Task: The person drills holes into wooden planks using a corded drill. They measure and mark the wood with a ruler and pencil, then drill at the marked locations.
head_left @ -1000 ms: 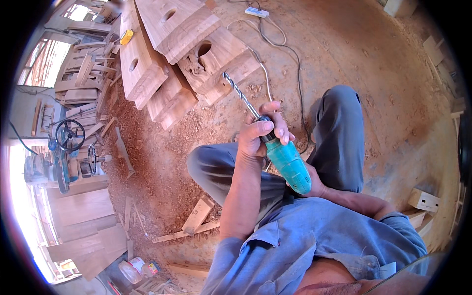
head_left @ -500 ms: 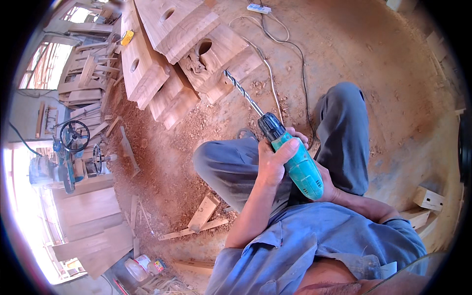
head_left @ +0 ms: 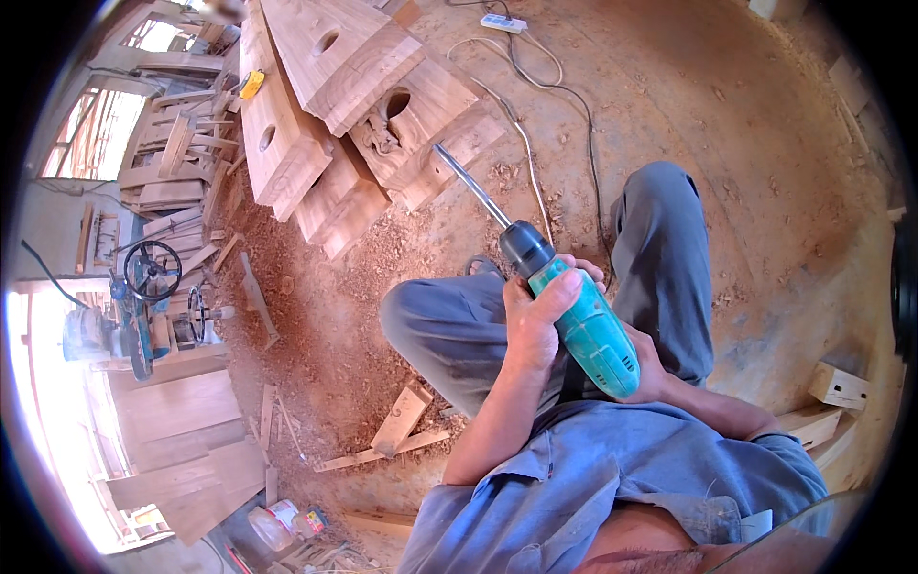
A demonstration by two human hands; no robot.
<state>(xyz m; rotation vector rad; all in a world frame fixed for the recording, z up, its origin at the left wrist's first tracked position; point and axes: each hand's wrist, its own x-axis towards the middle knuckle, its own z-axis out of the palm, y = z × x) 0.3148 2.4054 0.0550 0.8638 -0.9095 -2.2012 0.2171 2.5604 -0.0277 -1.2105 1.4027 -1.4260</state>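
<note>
A teal and black power drill (head_left: pixel 595 340) is held in front of my body, tilted up and to the left. My left hand (head_left: pixel 535 320) wraps around its front housing, the thumb lying along the top. Mostly hidden behind the drill, my right hand (head_left: pixel 652 368) grips it lower down, around the handle area. A long metal drill bit (head_left: pixel 473 188) sits in the black chuck (head_left: pixel 525 247). Its flutes look smeared, as if spinning. In the picture the bit's tip lies beside the end of a thick wooden beam (head_left: pixel 430 115) with an oval hole; whether they touch I cannot tell.
More thick holed beams (head_left: pixel 344 57) are stacked at the upper left, a yellow tape measure (head_left: pixel 251 84) on one. Cables run to a white power strip (head_left: pixel 504 23). Wood chips cover the floor. A machine with handwheels (head_left: pixel 153 273) and stacked boards stand left; offcuts (head_left: pixel 402 418) lie below.
The bit's spiral flutes and the chuck's ridges, sharp before, are now blurred smooth. Both hands keep their hold on the drill, and the view has shifted slightly.
</note>
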